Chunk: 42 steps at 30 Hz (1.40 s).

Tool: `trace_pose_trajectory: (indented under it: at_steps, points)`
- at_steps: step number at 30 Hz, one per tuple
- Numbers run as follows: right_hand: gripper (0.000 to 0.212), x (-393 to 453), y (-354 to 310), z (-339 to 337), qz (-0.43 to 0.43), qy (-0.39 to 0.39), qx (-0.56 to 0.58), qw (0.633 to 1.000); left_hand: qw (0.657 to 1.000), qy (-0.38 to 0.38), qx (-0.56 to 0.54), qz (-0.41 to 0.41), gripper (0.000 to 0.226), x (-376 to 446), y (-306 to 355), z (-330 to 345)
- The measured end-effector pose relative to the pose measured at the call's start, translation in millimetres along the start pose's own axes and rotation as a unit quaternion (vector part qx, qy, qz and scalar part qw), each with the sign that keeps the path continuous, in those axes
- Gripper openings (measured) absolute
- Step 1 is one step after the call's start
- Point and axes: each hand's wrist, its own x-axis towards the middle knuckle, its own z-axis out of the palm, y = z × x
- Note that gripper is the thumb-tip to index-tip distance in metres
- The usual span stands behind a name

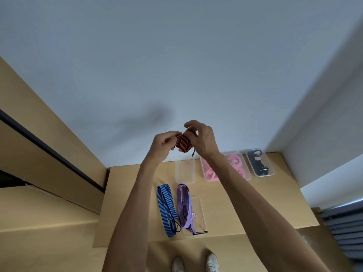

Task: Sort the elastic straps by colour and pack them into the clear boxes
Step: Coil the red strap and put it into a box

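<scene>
Both my hands are raised above the table and hold a folded red striped strap (pixel 183 143) between them. My left hand (pixel 163 143) pinches its left side and my right hand (pixel 202 139) grips its right side; a black hook dangles below it. Directly beneath stands an empty clear box (pixel 185 169). On the table lie a blue striped strap (pixel 167 209) and a purple striped strap (pixel 184 207), the purple one partly over a clear lid (pixel 198 214) with a label.
A clear box with pink straps (pixel 210 172) stands to the right of the empty one, then a lidded pink box (pixel 236 163) and a lidded box with black straps (pixel 259 161). The wall runs behind the wooden table (pixel 137 193). My shoes (pixel 196 263) show below.
</scene>
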Motion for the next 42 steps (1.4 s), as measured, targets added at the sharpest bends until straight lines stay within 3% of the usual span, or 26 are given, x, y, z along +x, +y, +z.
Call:
trace_pose_trajectory:
  at_steps: [3,6,10,14,16,18,22,24,28,30,37,38,41,42]
  points:
    - [0.008,-0.8,0.9,-0.9,0.027,0.038,0.060,0.997,0.996,-0.042,-0.077,-0.012,0.030,-3.2,2.4,-9.4]
    - [0.010,0.7,3.5,-3.6,0.086,0.016,0.167,0.982,0.989,-0.076,-0.120,-0.028,0.031,-4.9,6.0,-7.5]
    - [0.016,1.6,8.1,-9.3,0.159,-0.025,0.300,0.940,0.979,-0.068,-0.187,-0.038,0.031,-5.6,10.2,1.5]
    - [0.015,3.9,12.6,-15.2,0.184,-0.084,0.294,0.934,0.966,-0.062,-0.247,-0.054,0.026,-8.1,8.8,8.0]
    - [0.028,4.0,13.6,-16.7,0.185,-0.107,0.297,0.931,0.956,-0.056,-0.283,-0.058,0.022,-8.4,9.6,9.6]
    - [0.034,2.7,14.3,-15.5,0.189,-0.096,0.302,0.929,0.950,-0.050,-0.304,-0.057,0.021,-7.8,13.0,11.2]
    - [0.019,0.2,18.9,-8.2,0.229,-0.051,0.342,0.910,0.956,-0.054,-0.282,-0.057,0.023,-7.0,20.3,15.2]
    - [0.017,0.4,22.9,-7.3,0.250,-0.055,0.404,0.878,0.956,-0.063,-0.280,-0.057,0.024,-7.2,21.0,13.4]
    - [0.018,5.6,34.1,-13.3,0.332,-0.047,0.626,0.703,0.950,-0.083,-0.296,-0.056,0.030,-8.6,19.2,7.4]
    - [0.014,4.7,39.0,-12.6,0.354,-0.055,0.658,0.662,0.947,-0.083,-0.306,-0.056,0.035,-9.2,17.7,6.5]
    - [0.021,-6.8,37.7,1.4,0.279,-0.063,0.705,0.649,0.924,-0.039,-0.376,-0.060,0.043,-3.5,22.8,20.0]
    - [0.018,-6.7,35.3,0.2,0.273,-0.076,0.687,0.669,0.922,-0.027,-0.381,-0.059,0.042,-2.1,22.6,20.7]
    - [0.016,-5.3,29.1,-4.5,0.245,-0.111,0.480,0.835,0.929,0.008,-0.366,-0.059,0.038,1.6,19.9,22.4]
    - [0.018,-4.6,26.9,-3.8,0.235,-0.098,0.422,0.870,0.930,0.020,-0.363,-0.060,0.038,2.5,18.9,24.0]
